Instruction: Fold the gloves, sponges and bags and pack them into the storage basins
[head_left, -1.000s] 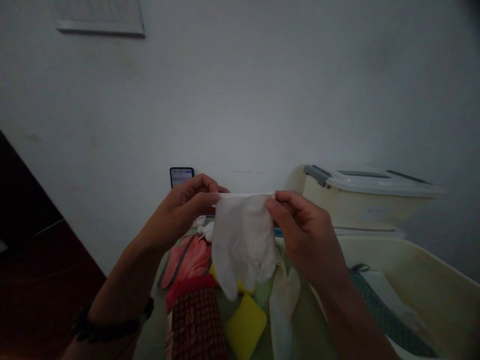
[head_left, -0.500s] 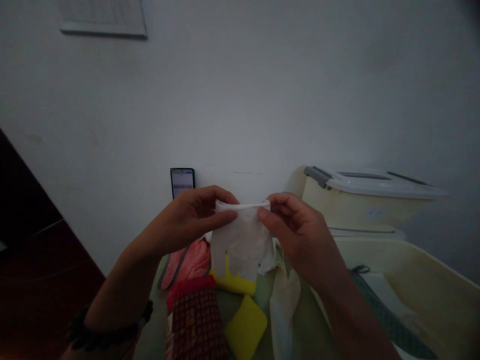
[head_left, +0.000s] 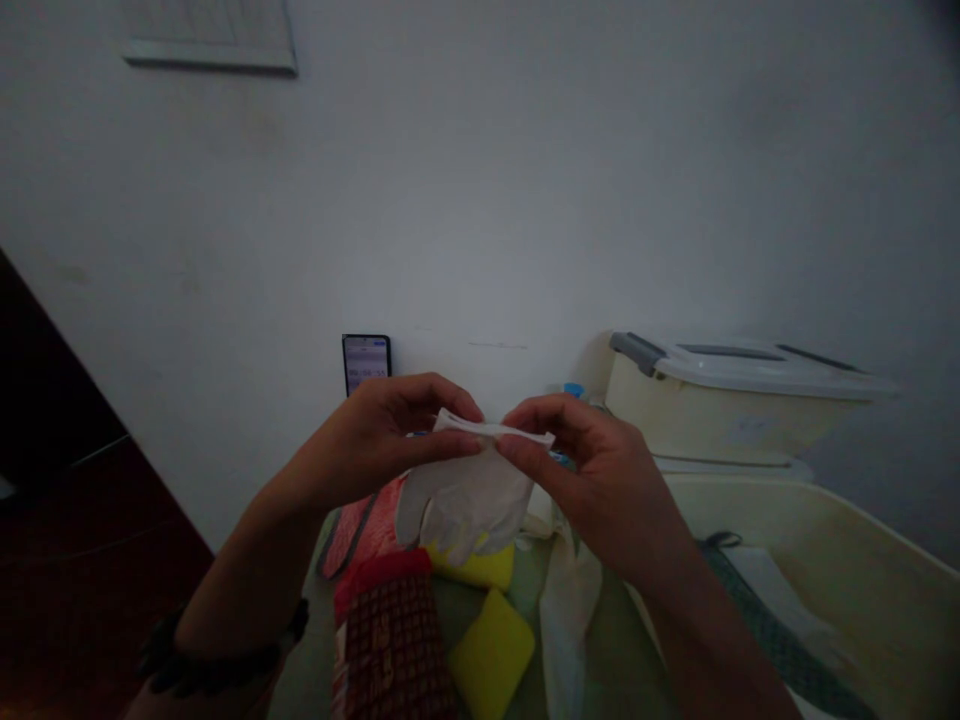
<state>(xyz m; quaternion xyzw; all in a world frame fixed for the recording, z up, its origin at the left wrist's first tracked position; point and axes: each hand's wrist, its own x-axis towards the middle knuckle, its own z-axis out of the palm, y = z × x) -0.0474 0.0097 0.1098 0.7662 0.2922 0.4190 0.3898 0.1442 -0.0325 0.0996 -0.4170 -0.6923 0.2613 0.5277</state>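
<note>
A thin white disposable glove [head_left: 469, 495] hangs in front of me, fingers pointing down. My left hand [head_left: 382, 440] pinches the left side of its cuff between thumb and fingers. My right hand [head_left: 589, 465] pinches the right side of the cuff, close to the left hand, so the cuff edge is bunched between them. A dark bead bracelet [head_left: 217, 655] sits on my left wrist.
Below the glove lie two yellow sponges [head_left: 491, 650], a red patterned packet [head_left: 390, 640], a pink-red cloth [head_left: 375, 515] and a white plastic bag [head_left: 566, 620]. A phone [head_left: 366, 360] leans on the white wall. Cream lidded bins [head_left: 735, 400] stand at the right.
My hands have come closer together and dropped a little, so the stretched cuff has slackened and bunched. The glove hangs lower and more crumpled.
</note>
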